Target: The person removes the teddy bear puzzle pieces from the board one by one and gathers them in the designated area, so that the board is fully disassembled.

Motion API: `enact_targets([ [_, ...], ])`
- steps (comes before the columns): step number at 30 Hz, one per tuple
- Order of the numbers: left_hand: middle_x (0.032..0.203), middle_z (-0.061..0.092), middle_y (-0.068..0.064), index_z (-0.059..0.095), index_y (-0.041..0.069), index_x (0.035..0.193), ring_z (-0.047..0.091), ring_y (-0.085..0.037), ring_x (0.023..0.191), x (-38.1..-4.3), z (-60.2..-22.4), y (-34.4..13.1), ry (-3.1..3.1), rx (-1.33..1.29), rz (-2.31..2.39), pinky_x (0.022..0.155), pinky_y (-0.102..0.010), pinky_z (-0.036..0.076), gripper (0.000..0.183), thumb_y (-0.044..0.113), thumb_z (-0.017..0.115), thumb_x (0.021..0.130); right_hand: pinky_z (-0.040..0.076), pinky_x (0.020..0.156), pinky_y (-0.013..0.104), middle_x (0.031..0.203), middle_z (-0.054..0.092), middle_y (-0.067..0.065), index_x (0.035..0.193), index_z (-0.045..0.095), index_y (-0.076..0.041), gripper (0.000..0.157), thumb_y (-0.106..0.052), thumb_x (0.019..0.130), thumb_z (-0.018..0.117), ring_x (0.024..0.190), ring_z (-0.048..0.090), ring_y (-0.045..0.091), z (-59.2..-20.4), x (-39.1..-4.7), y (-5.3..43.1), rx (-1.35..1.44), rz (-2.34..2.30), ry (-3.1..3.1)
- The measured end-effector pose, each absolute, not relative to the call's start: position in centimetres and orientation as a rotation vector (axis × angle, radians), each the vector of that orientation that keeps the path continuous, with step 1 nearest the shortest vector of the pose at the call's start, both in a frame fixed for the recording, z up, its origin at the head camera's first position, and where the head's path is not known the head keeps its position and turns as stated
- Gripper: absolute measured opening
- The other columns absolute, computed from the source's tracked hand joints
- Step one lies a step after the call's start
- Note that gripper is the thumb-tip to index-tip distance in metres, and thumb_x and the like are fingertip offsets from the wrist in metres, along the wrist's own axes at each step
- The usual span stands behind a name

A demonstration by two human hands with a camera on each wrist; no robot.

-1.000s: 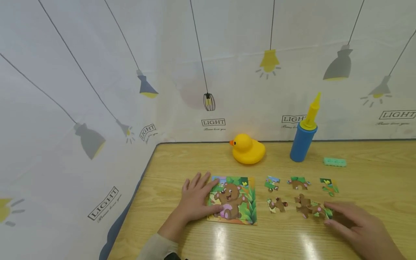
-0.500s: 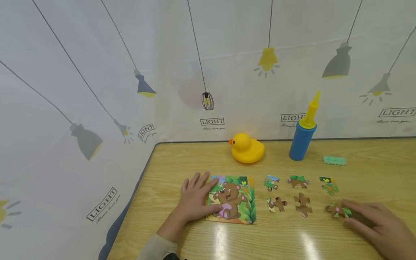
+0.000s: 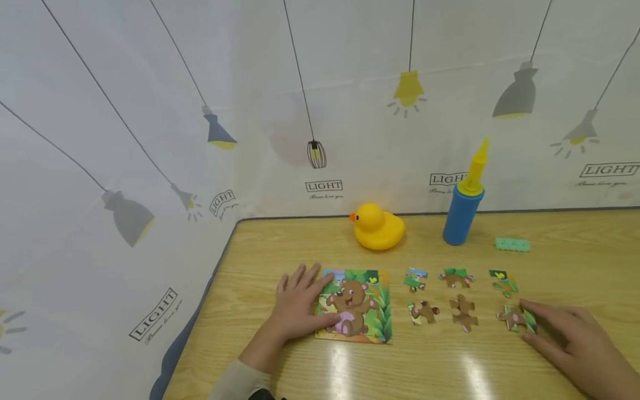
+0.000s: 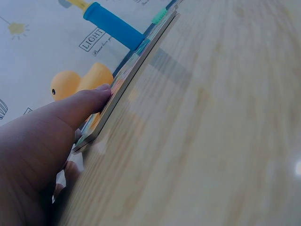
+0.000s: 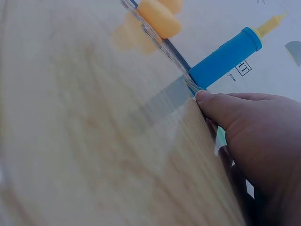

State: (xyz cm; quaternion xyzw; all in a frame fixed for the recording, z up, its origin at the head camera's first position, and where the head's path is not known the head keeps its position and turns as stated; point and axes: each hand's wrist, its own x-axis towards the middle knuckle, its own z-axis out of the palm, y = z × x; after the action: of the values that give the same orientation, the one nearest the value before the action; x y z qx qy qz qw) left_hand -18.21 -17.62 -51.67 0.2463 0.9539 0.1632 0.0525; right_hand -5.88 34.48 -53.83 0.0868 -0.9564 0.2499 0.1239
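Note:
My left hand (image 3: 299, 306) lies spread on the table, its thumb and a fingertip resting on the left part of a square bear picture board (image 3: 377, 311). In the left wrist view the thumb (image 4: 96, 96) presses the board's near edge. My right hand (image 3: 580, 344) pinches the right edge of a brown-and-green jigsaw piece (image 3: 515, 318) between thumb and index finger, flat on the table. Left of it lie a brown piece (image 3: 465, 313) and a brown piece with a cream edge (image 3: 423, 312). Behind these are a blue-green piece (image 3: 415, 278), a green-topped piece (image 3: 456, 277) and a leafy corner piece (image 3: 503, 281).
Behind the board sits a yellow rubber duck (image 3: 378, 228). A blue hand pump (image 3: 462, 216) with a yellow nozzle stands behind the pieces, and a mint-green toy block (image 3: 512, 245) lies to its right. A lamp-printed cloth (image 3: 270, 183) borders the table at the back and left.
The right hand has slid its piece rightward, away from the brown piece, and turned it so it lines up with the lower row. The left hand has stayed on the board.

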Motion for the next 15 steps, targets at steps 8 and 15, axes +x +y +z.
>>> enact_targets([
  [8,0.178,0.019,-0.004,0.038,0.035,0.168,0.009,-0.038,0.163,-18.23,-51.61,-17.68,2.897,0.748,0.495,0.122,-0.073,0.002,0.094,0.081,0.061,0.090,0.036,0.093,0.066,0.131,0.069,0.025,0.135,0.069,-0.004,0.054,-0.013,0.086,0.090,0.114,0.055,0.044,-54.17,-6.03,34.31,0.335,0.720,-2.708],
  [15,0.177,0.022,-0.005,0.041,0.033,0.167,0.010,-0.039,0.163,-18.21,-51.58,-17.71,2.893,0.760,0.535,0.121,-0.074,0.003,0.092,0.078,0.064,0.090,0.030,0.117,0.060,0.131,0.066,0.028,0.130,0.071,0.002,0.053,-0.012,0.083,0.092,0.116,0.054,0.052,-54.11,-6.07,34.40,0.289,0.826,-2.668],
])
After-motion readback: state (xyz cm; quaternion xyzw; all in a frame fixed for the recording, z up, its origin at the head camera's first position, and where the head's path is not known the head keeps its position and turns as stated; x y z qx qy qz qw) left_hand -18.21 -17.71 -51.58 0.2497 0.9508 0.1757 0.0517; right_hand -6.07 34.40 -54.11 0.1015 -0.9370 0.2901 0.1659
